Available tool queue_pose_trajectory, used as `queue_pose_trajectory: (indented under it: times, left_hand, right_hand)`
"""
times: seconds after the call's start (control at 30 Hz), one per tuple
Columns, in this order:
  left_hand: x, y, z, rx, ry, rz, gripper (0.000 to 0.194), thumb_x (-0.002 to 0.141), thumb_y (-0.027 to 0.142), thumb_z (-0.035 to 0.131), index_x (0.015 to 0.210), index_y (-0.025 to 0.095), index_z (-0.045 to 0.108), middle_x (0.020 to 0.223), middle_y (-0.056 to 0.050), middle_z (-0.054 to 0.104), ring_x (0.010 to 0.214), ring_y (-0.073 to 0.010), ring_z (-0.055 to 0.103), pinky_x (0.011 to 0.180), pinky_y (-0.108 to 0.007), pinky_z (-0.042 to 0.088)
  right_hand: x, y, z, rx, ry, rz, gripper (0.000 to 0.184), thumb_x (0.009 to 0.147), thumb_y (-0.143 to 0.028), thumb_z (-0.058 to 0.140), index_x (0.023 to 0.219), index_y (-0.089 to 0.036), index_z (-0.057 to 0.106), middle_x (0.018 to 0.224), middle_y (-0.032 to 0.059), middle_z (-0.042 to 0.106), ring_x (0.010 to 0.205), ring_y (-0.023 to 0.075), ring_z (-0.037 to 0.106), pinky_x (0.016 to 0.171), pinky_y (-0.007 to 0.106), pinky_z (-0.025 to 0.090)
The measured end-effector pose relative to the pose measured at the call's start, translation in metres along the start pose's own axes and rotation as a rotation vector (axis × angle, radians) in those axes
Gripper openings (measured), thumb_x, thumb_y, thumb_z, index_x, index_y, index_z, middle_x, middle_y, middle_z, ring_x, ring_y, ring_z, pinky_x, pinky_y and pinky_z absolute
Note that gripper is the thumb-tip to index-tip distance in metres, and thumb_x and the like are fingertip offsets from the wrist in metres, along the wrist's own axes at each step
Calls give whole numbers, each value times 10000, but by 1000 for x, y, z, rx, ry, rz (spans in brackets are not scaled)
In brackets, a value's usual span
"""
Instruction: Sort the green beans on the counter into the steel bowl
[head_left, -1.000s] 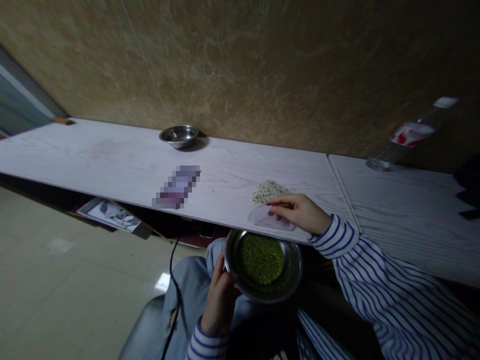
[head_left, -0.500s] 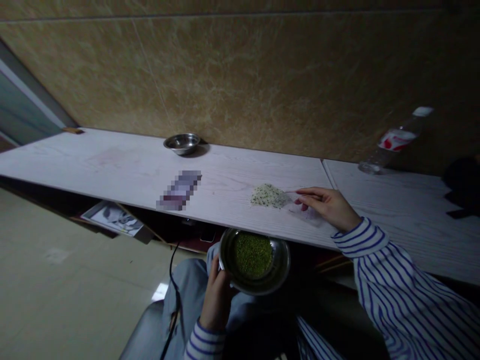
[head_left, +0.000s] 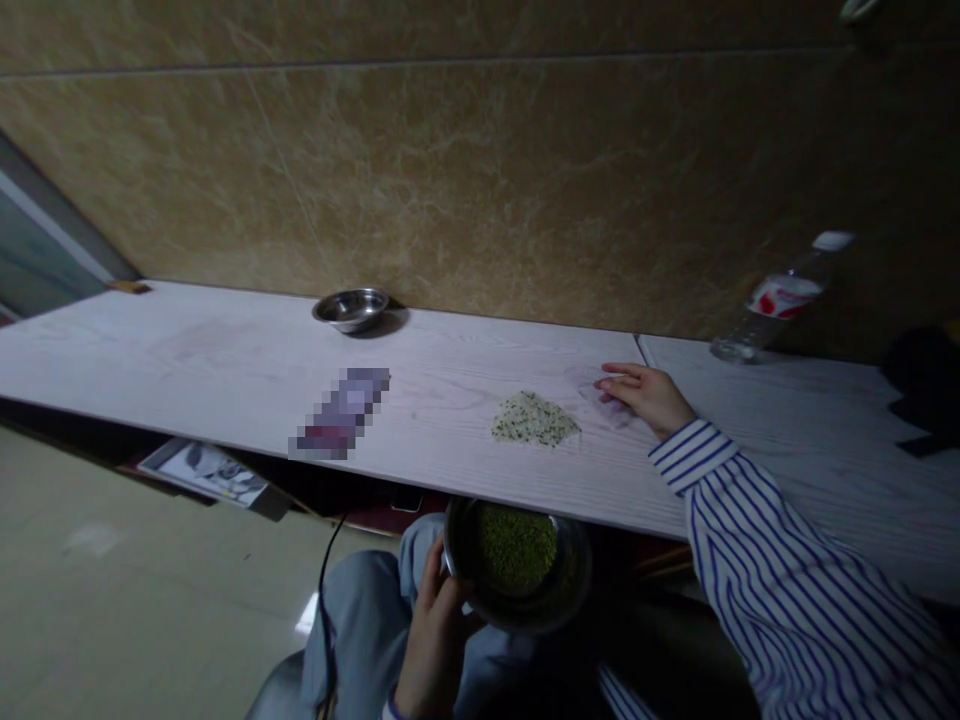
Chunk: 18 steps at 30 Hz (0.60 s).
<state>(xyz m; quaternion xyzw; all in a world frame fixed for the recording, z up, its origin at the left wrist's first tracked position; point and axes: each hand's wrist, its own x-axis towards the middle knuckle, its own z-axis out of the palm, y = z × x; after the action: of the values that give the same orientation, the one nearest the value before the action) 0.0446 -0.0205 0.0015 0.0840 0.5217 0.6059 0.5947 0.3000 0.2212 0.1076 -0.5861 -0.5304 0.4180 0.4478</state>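
Tabletop under speckled grain pile

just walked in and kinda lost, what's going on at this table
A seated person is working with both hands. The left hand grips the rim of a round silver metal bowl holding small green grains, over the lap by the table edge. The right hand holds a thin clear plastic piece beside a loose heap of mixed white and green grains on the pale wood-grain table. A smaller, shallow silver metal bowl stands near the wall.
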Motion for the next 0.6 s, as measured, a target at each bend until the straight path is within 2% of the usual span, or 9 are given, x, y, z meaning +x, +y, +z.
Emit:
queue_pose_trajectory:
  times: [0.17, 0.3, 0.43, 0.6]
  left_hand:
    - [6, -2, 10, -26, -72, -30, 751, 732, 240, 725, 1463, 291, 559, 1228, -73, 701, 952, -251, 650, 851, -383, 560]
    - [12, -11, 18, -61, -27, -31, 762, 690, 280, 724, 1438, 291, 580, 1124, -68, 710, 935, -280, 663, 798, -394, 568]
    - [18, -21, 20, -100, 6, -80, 835, 628, 267, 719, 1447, 308, 558, 1117, -81, 711, 1078, -340, 658, 782, -386, 563]
    - [20, -22, 12, -101, 1, -113, 856, 623, 265, 727, 1455, 304, 532, 1160, -89, 707, 1021, -326, 673, 755, -375, 554]
  right_hand:
    - [7, 8, -4, -11, 64, -51, 344, 693, -231, 830, 1009, -149, 719, 734, 51, 761, 626, 157, 693, 520, 220, 488]
    - [4, 18, -16, -150, 122, -52, 294, 693, -227, 776, 974, -161, 722, 689, 22, 724, 535, 153, 652, 454, 229, 447]
    - [-5, 30, -16, -362, 62, -117, 250, 710, -242, 745, 953, -185, 740, 574, -39, 628, 458, 138, 592, 443, 242, 435]
    - [-18, 31, 5, -455, -32, -114, 255, 790, -290, 694, 1021, -189, 734, 536, -61, 579, 409, 142, 579, 426, 251, 431]
